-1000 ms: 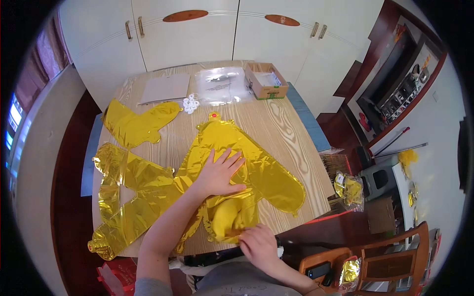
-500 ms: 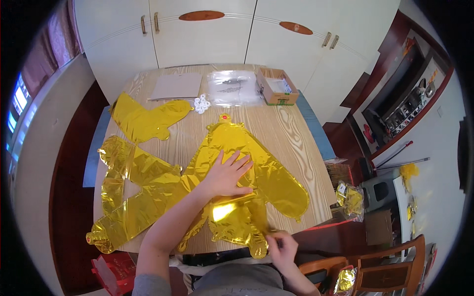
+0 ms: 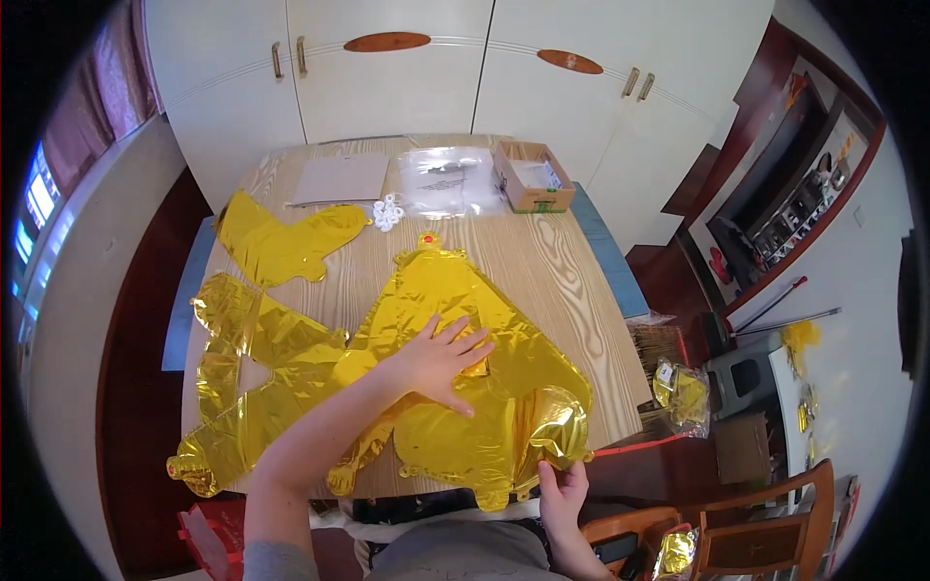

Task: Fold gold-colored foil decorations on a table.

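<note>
A large flat gold foil balloon point(image 3: 426, 300) lies deflated on the wooden table point(image 3: 581, 329) in front of me. Fingers spread, my left hand point(image 3: 441, 366) rests flat on its middle. At the balloon's lower right, my right hand point(image 3: 564, 489) pinches the foil edge between thumb and fingers. The right lobe is folded and crumpled just above that hand. To the left, another gold foil balloon point(image 3: 291, 334) lies spread out, partly under my left forearm. Farther back on the left is a smaller gold foil piece point(image 3: 281, 242), also flat.
Along the far edge are a beige flat sheet point(image 3: 339, 179), small white rings point(image 3: 387, 213), a clear plastic bag point(image 3: 450, 184) and a cardboard box point(image 3: 536, 200). A wooden chair point(image 3: 756, 523) stands to my right, and a red bag point(image 3: 208, 537) is at the lower left.
My right hand has brought the balloon's right lobe inward and down, so it now folds toward the near edge. My left hand stays flat on the foil.
</note>
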`<state>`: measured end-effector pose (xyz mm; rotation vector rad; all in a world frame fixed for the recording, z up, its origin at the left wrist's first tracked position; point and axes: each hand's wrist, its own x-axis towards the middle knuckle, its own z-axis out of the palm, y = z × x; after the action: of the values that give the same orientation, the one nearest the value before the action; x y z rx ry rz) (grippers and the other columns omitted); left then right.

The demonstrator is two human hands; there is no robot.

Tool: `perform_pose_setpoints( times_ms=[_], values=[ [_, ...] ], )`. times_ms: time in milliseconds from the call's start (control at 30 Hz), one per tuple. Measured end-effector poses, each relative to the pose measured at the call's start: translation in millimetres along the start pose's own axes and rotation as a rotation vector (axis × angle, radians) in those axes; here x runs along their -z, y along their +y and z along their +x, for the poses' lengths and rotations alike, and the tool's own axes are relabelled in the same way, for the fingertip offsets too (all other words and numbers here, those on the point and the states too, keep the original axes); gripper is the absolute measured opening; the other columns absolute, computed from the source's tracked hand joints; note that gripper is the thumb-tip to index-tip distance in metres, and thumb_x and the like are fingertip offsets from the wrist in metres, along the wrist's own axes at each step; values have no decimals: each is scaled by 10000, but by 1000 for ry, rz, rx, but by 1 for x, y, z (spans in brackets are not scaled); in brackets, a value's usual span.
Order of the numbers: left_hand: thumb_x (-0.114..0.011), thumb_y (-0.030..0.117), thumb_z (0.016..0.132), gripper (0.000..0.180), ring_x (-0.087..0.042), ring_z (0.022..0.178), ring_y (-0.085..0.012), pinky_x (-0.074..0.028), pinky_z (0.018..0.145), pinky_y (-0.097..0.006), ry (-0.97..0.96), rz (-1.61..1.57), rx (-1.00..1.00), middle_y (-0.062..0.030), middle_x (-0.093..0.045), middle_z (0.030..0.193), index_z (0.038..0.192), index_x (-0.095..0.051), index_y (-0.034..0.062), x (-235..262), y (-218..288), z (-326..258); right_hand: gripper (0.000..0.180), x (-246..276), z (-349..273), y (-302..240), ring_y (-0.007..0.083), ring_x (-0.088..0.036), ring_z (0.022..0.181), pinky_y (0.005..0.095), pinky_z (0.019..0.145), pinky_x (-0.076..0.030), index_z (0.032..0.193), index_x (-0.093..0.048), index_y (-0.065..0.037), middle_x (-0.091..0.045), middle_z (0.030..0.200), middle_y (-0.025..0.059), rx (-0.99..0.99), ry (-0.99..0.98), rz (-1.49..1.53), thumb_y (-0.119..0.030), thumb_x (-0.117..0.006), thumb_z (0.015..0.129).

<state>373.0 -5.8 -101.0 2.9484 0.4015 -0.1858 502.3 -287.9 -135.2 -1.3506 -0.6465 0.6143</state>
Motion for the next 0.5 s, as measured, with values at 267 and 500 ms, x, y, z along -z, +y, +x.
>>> perform_pose_setpoints(
  times_ms=[267,500],
  values=[
    [-641,783,624,1191,-125,1445,-431,-104,1115,-668,43,29,-4,-149,-159,1584,1531,-177,168,-4,8,-1,180,-8,-4,7,181,-630,933,291,817,-491,980,-595,-10,-649,969,105,153,-137,-110,4,-681,822],
    [-726,485,669,1055,-155,1446,-409,-143,1118,-648,52,79,28,-124,-191,1582,1531,-195,189,-9,8,0,174,-48,7,-20,307,-617,1084,437,966,-477,948,-625,-49,-634,1066,108,487,-518,-398,-22,-686,787]
  ],
)
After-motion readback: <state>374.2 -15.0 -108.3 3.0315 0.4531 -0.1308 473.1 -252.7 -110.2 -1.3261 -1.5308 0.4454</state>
